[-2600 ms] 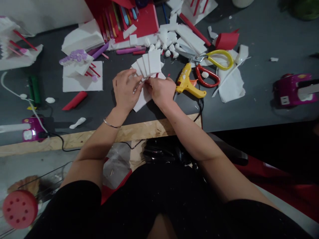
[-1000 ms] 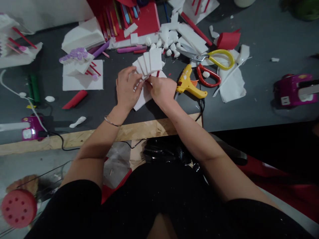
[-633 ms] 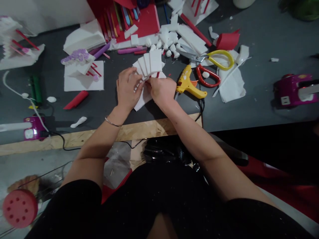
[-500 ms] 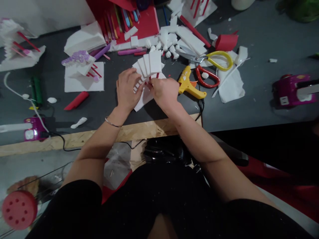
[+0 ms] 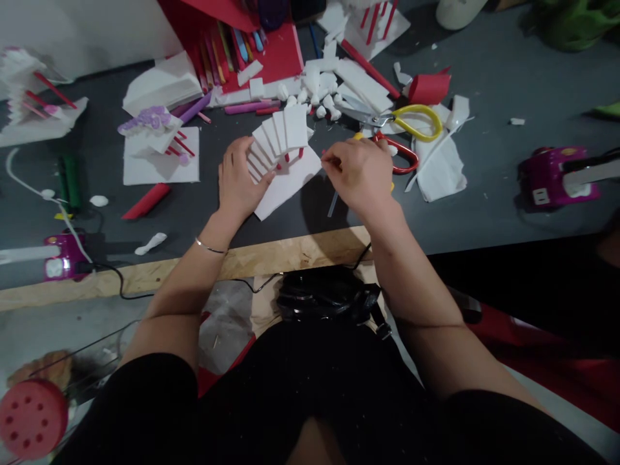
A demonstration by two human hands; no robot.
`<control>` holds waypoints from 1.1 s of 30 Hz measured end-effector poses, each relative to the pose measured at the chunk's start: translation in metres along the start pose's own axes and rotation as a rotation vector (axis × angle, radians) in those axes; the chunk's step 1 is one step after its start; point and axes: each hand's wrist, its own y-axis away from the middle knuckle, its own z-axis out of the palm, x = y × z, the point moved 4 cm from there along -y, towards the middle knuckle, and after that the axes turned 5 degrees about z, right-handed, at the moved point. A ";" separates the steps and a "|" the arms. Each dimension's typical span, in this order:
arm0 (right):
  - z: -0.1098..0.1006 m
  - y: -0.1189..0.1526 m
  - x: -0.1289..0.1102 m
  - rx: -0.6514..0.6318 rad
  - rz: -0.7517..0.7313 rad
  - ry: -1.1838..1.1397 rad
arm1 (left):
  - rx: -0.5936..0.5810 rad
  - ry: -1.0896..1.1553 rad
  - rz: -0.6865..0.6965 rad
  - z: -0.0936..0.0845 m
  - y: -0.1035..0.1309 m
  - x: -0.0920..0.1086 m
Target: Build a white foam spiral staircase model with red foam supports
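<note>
A small model of white spiral steps (image 5: 278, 137) stands on red posts above a white base sheet (image 5: 290, 184). My left hand (image 5: 239, 177) curls around the steps' left side, its thumb near the lower edge. To the right, my right hand (image 5: 361, 169) is off the model with thumb and fingertips pinched together. A tiny red bit shows by those fingertips, too small to name surely. Beneath the right hand lies a yellow glue gun (image 5: 359, 136), mostly hidden; a clear glue stick (image 5: 332, 203) juts out below it.
Scissors (image 5: 382, 120) with yellow and red handles lie right of the model, near white scraps (image 5: 443, 171). Left stands another model with purple-topped steps (image 5: 152, 123). A red roll (image 5: 146, 201) sits nearby. Purple power blocks (image 5: 557, 177) and markers (image 5: 213, 55) are farther out.
My right hand has drawn away from the model to the right, over the glue gun. My left hand stays at the steps, shifted slightly left in view.
</note>
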 end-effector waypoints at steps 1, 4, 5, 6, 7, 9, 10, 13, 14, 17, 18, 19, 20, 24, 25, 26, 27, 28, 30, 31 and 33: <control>0.000 -0.001 0.002 -0.011 0.005 0.002 | -0.011 0.012 -0.014 0.000 -0.001 -0.003; 0.000 -0.003 0.007 -0.009 0.010 -0.010 | -0.021 0.040 -0.035 -0.003 -0.007 -0.011; 0.000 -0.004 0.008 0.003 0.007 -0.018 | -0.020 0.061 -0.032 -0.004 -0.009 -0.014; 0.000 -0.004 0.009 0.014 0.003 -0.025 | -0.022 0.091 -0.026 -0.006 -0.011 -0.016; 0.000 -0.004 0.010 0.022 -0.001 -0.030 | -0.026 0.127 -0.020 -0.008 -0.012 -0.019; -0.001 -0.005 0.012 0.030 -0.003 -0.042 | -0.046 0.201 -0.021 -0.012 -0.014 -0.023; -0.002 -0.006 0.013 0.035 -0.003 -0.052 | -0.059 0.231 -0.027 -0.015 -0.015 -0.024; -0.004 -0.008 0.019 0.060 -0.018 -0.124 | -0.101 0.299 -0.036 -0.022 -0.014 -0.024; -0.005 -0.008 0.020 0.068 -0.027 -0.163 | -0.114 0.320 -0.034 -0.024 -0.014 -0.022; -0.004 -0.009 0.023 0.083 -0.051 -0.295 | -0.160 0.378 -0.022 -0.029 -0.014 -0.015; -0.004 -0.009 0.024 0.086 -0.055 -0.335 | -0.177 0.393 -0.019 -0.031 -0.015 -0.011; -0.002 -0.008 0.023 0.085 -0.055 -0.373 | -0.193 0.406 -0.016 -0.033 -0.015 -0.008; -0.001 -0.008 0.023 0.080 -0.050 -0.414 | -0.208 0.416 -0.013 -0.034 -0.016 -0.005; 0.011 -0.007 0.020 0.005 0.002 -0.599 | -0.231 0.437 0.007 -0.038 -0.020 0.006; 0.014 -0.007 0.020 -0.015 0.011 -0.635 | -0.234 0.436 0.012 -0.038 -0.021 0.008; 0.017 -0.007 0.019 -0.032 0.017 -0.663 | -0.237 0.433 0.017 -0.038 -0.022 0.009; 0.020 -0.008 0.019 -0.048 0.022 -0.687 | -0.239 0.426 0.021 -0.037 -0.022 0.010; 0.022 -0.009 0.020 -0.062 0.028 -0.710 | -0.240 0.415 0.025 -0.037 -0.022 0.010; 0.028 -0.012 0.021 -0.095 0.047 -0.751 | -0.238 0.377 0.044 -0.036 -0.021 0.009; 0.031 -0.013 0.021 -0.116 0.055 -0.768 | -0.237 0.355 0.056 -0.036 -0.021 0.010; 0.035 -0.015 0.022 -0.157 0.066 -0.792 | -0.252 0.339 0.073 -0.037 -0.021 0.011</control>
